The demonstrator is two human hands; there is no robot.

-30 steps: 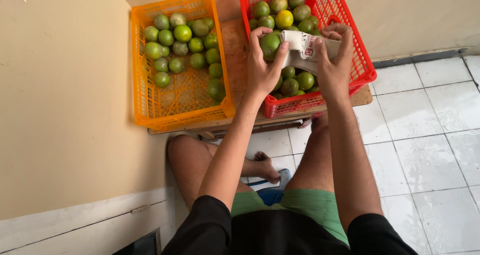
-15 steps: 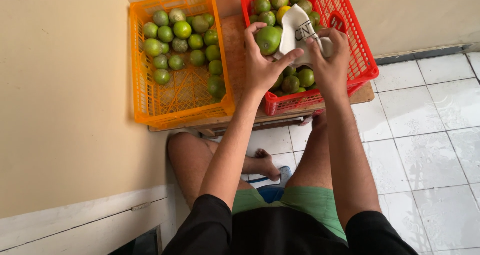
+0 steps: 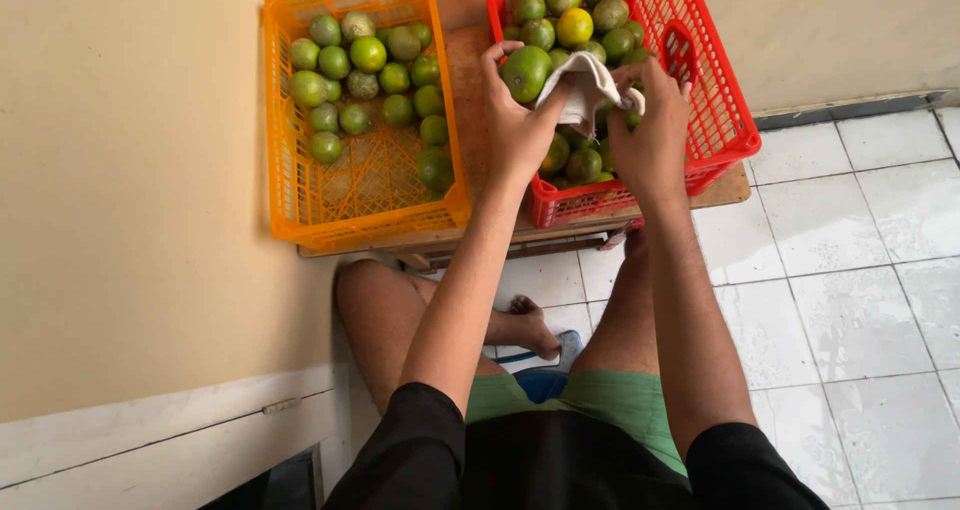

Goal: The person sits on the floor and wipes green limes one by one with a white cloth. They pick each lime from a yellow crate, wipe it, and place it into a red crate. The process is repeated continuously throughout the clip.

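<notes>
Head view: both hands (image 3: 585,120) raised, rubbing green fruit (image 3: 526,73).

A round green fruit (image 3: 526,73) is held above the red basket (image 3: 715,120), near its left wall. A crumpled white cloth (image 3: 585,85) is pressed against the fruit's right side, draped between the two hands. More green fruits, one yellowish, are piled beneath it.
</notes>
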